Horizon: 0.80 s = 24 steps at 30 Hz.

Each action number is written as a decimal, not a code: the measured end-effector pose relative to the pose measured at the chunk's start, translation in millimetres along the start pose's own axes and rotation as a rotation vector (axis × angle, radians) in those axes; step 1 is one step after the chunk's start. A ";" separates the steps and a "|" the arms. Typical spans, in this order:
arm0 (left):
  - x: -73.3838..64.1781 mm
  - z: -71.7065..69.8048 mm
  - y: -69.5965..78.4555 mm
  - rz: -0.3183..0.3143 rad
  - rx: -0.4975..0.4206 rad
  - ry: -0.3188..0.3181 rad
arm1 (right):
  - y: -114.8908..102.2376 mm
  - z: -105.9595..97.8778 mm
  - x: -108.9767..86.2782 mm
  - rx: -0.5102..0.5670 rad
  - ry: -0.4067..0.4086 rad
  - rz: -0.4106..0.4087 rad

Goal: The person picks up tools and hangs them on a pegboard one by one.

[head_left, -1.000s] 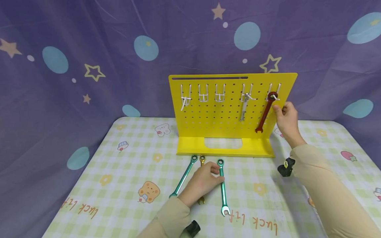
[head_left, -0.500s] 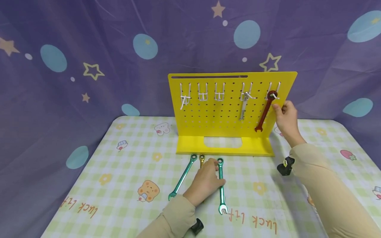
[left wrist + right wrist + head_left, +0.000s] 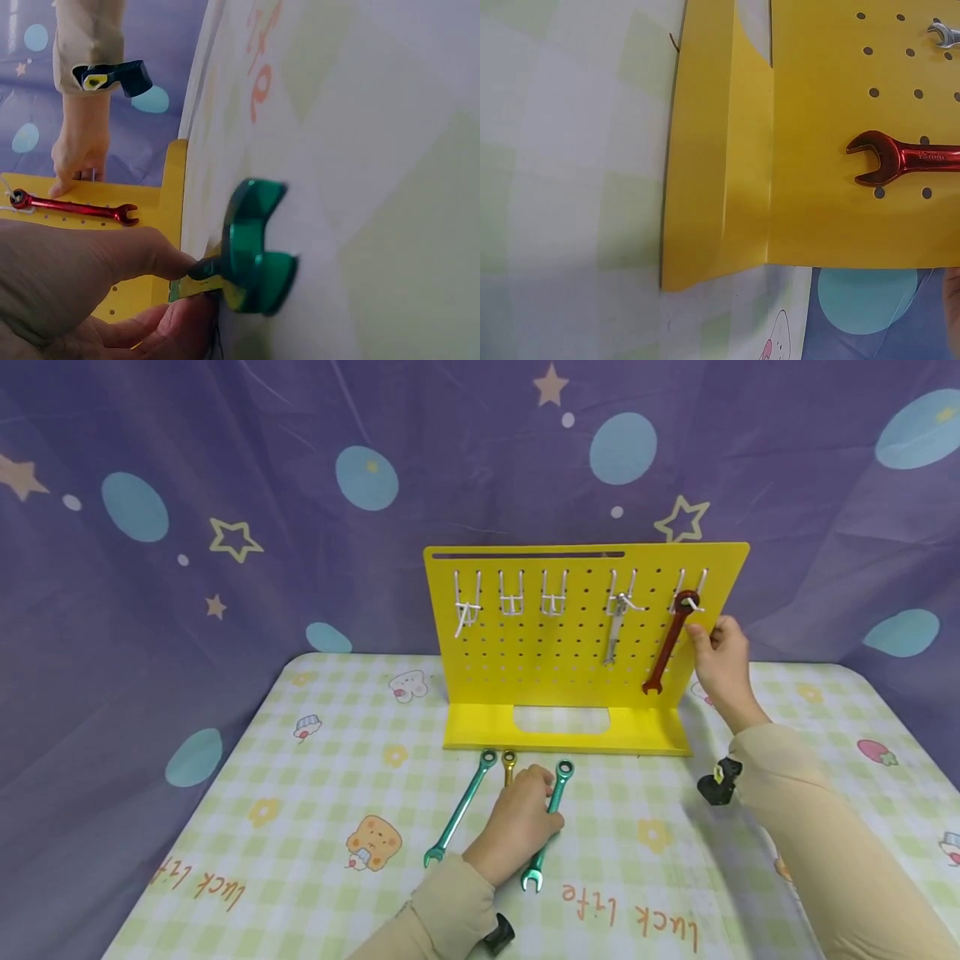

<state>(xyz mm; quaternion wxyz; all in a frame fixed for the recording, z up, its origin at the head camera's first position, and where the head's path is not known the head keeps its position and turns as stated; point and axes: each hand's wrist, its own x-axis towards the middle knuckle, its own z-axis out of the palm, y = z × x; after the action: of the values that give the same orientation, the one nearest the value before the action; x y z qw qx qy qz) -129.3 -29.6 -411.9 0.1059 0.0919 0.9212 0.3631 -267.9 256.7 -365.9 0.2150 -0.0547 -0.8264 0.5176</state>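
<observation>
My left hand (image 3: 517, 822) pinches the right-hand green wrench (image 3: 534, 870) between thumb and fingers; in the left wrist view its open jaw end (image 3: 259, 251) juts out past the thumb. A second green wrench (image 3: 461, 810) lies to the left of that hand. Between them is a gold wrench (image 3: 509, 764), mostly hidden by the hand. My right hand (image 3: 723, 668) grips the right edge of the yellow pegboard (image 3: 555, 660), thumb on the front. Beside that thumb a red wrench (image 3: 666, 647) hangs from a hook, and a silver wrench (image 3: 614, 635) hangs further left.
Three white hooks on the board's left hold nothing: the left hook (image 3: 467, 610), the second hook (image 3: 512, 604) and the third hook (image 3: 553, 604). A checked cloth (image 3: 315, 793) covers the table. Behind stands a purple curtain (image 3: 225, 443).
My left hand has closed on the right-hand green wrench. Its open end has swung left and its ring end slightly right. My right hand has stayed on the pegboard.
</observation>
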 end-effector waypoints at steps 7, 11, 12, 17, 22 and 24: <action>3.1 -1.4 -2.6 0.057 0.039 -0.008 | 0.5 1.2 -0.9 0.015 0.019 -0.002; 5.0 -2.2 -5.1 0.058 0.018 -0.028 | 1.2 0.6 -0.8 0.017 0.012 0.002; 5.7 -2.7 -5.5 0.047 0.005 -0.037 | 1.3 0.5 -0.7 0.018 0.010 0.002; 9.1 -6.4 -7.4 -0.012 -0.059 -0.080 | 1.2 0.6 -0.2 0.024 0.009 0.002; 11.4 -9.0 -9.4 -0.030 -0.113 -0.111 | 0.2 1.9 -0.7 0.024 0.020 0.007; 11.5 -9.5 -8.6 -0.030 -0.142 -0.125 | 0.0 2.4 -1.1 0.025 0.024 0.007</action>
<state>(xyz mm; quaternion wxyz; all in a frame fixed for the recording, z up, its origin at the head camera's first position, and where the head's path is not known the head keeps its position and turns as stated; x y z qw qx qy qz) -143.6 -39.1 -412.5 0.1748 0.0927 0.8859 0.4196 -267.9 254.3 -367.1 0.2238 -0.0614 -0.8170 0.5279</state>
